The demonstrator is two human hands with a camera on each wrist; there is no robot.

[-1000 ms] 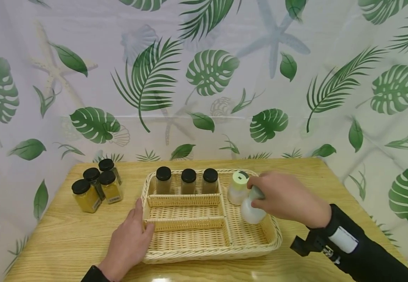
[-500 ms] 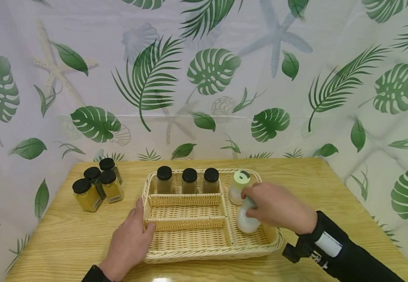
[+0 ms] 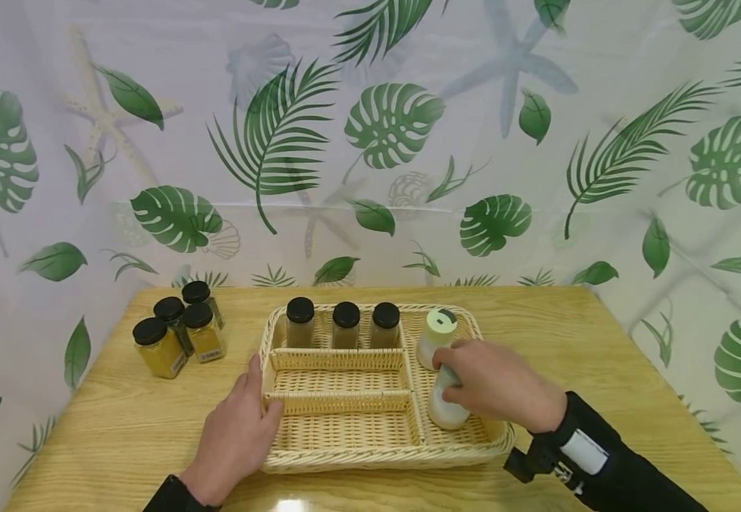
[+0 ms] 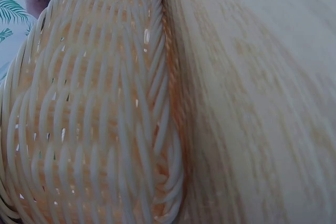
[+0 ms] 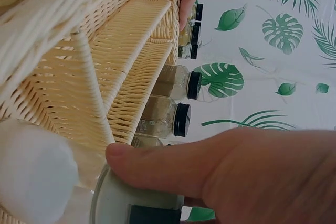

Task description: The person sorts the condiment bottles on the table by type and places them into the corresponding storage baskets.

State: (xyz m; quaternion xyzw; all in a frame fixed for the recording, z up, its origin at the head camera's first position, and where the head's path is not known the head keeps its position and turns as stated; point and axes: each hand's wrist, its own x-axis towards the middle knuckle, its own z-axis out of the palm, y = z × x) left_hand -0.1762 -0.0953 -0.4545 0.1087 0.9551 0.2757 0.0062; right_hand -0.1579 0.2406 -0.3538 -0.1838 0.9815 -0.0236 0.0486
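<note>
My right hand (image 3: 498, 380) grips a seasoning jar (image 3: 445, 411) with white contents by its grey-green lid (image 5: 126, 195). This jar leans slightly inside the right compartment of the woven basket (image 3: 345, 459); whether its base touches the floor there I cannot tell. Just behind it stands a second white-filled jar (image 3: 431, 348) with a pale yellow-green lid. My left hand (image 3: 232, 434) holds the basket's left rim, thumb over the edge and fingers along the outside. In the left wrist view the basket's wall (image 4: 94, 108) fills the left half.
Three black-lidded jars (image 3: 345, 327) of brownish powder stand in the basket's back left compartment. Several black-lidded jars (image 3: 162, 352), some yellow, cluster on the wooden table (image 3: 108, 419) to the left. A leaf-patterned cloth (image 3: 377, 128) hangs behind the table.
My right hand has brought the jar towards me and slightly left within the right compartment, away from the pale-lidded jar. My left hand has stayed at the basket's rim.
</note>
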